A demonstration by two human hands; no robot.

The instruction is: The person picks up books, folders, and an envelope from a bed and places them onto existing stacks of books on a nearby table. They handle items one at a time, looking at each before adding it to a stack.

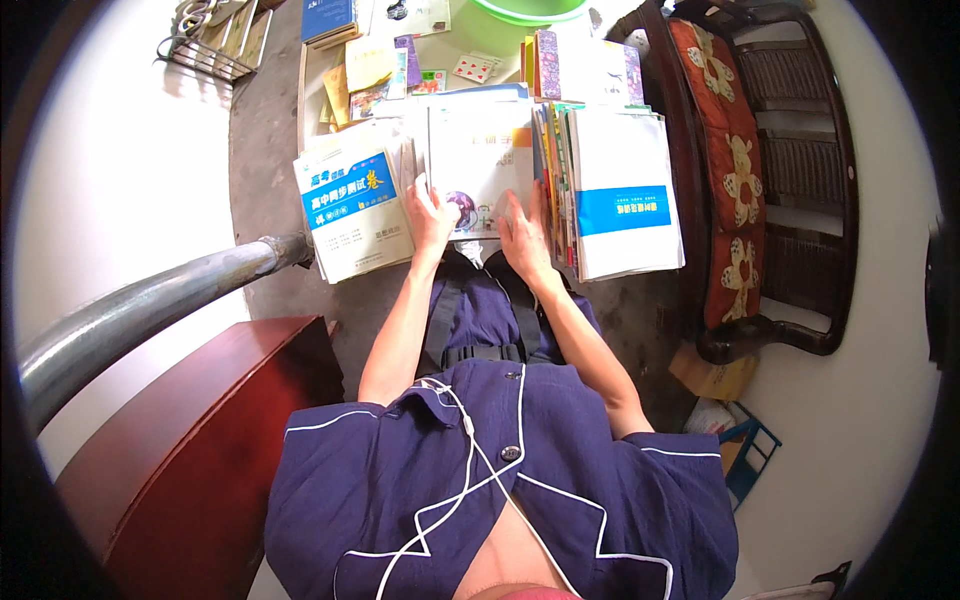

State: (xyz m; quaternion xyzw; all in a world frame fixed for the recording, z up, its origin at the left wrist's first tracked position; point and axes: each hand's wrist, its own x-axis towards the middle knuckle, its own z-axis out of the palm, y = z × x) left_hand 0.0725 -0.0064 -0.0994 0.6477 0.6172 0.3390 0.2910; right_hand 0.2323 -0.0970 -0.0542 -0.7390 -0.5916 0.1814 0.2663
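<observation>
White, with an orange band and a round purple picture on its cover, a book [482, 165] is held face up at the near side of a desk [468, 42], between two stacks. Its left edge is gripped by the left hand [432, 218], the thumb laid over the cover; its right edge is held in like fashion by the right hand [526, 238], the fingers loosely bent. Whether further volumes are grasped beneath cannot be told.

Just to the left, a slightly slanted stack of papers [360, 235] is topped by a blue-banded cover. To the right, a thicker pile of booklets [622, 158] is seen, also marked with a blue band. Farther back, playing cards [474, 68], a blue volume [328, 22] and a green basin [530, 14] are spread across the surface. At the right, a dark wooden bench [790, 75] is lined with orange-red cushions [738, 150]. A dark blue shirt [320, 480] is crossed by a white cable [468, 425].
</observation>
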